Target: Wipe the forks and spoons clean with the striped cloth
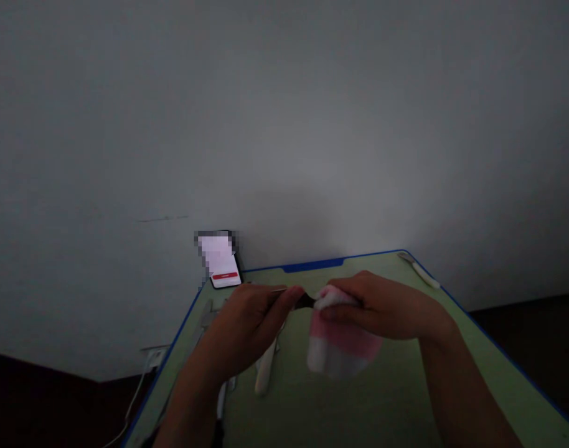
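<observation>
Above the table, my left hand [259, 314] is closed round one end of a slim metal utensil [306, 301], its thumb lying along the top. What kind of utensil it is, I cannot tell, as fingers and fabric cover both ends. My right hand [378, 305] pinches a pink and white striped cloth [343, 348] wrapped over the utensil's other end. The loose part of the cloth hangs below my fingers. Beneath and beside my left hand lie several utensils, among them one with a cream handle [264, 373], partly hidden by my forearm.
A light green table [359, 404] with a blue edge stands against a grey wall [312, 124]. At its back left corner a lit phone [225, 267] leans upright. A white-handled utensil [419, 270] lies at the back right. A white cable [136, 395] hangs at the left.
</observation>
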{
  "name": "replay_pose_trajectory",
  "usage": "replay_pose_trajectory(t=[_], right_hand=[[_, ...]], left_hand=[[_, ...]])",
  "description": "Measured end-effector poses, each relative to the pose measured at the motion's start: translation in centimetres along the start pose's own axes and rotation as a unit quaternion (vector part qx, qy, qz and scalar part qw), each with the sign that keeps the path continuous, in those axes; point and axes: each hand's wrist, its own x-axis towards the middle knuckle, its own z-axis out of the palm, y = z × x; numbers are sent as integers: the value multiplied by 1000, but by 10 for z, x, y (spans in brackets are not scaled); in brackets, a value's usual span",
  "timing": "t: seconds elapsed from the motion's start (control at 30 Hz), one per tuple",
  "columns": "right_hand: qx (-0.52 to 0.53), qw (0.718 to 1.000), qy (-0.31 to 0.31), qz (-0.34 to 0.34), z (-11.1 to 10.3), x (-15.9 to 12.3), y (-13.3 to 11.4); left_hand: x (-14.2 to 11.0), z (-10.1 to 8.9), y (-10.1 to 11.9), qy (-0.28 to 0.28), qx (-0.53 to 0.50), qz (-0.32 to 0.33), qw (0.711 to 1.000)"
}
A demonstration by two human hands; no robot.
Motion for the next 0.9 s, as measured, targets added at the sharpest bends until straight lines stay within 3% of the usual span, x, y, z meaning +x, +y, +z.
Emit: replay_pose_trajectory(t=[0.3, 0.5, 0.9], right_hand=[[6, 1000, -30, 2, 3, 2, -5], [-10, 1000, 8, -16, 6, 4, -5], [-3, 1000, 13, -28, 9, 6, -5]], left_hand=[[3, 4, 4, -7, 12, 34, 999], [2, 3, 7, 1, 20, 28, 999], [3, 6, 13, -18, 42, 26, 999]])
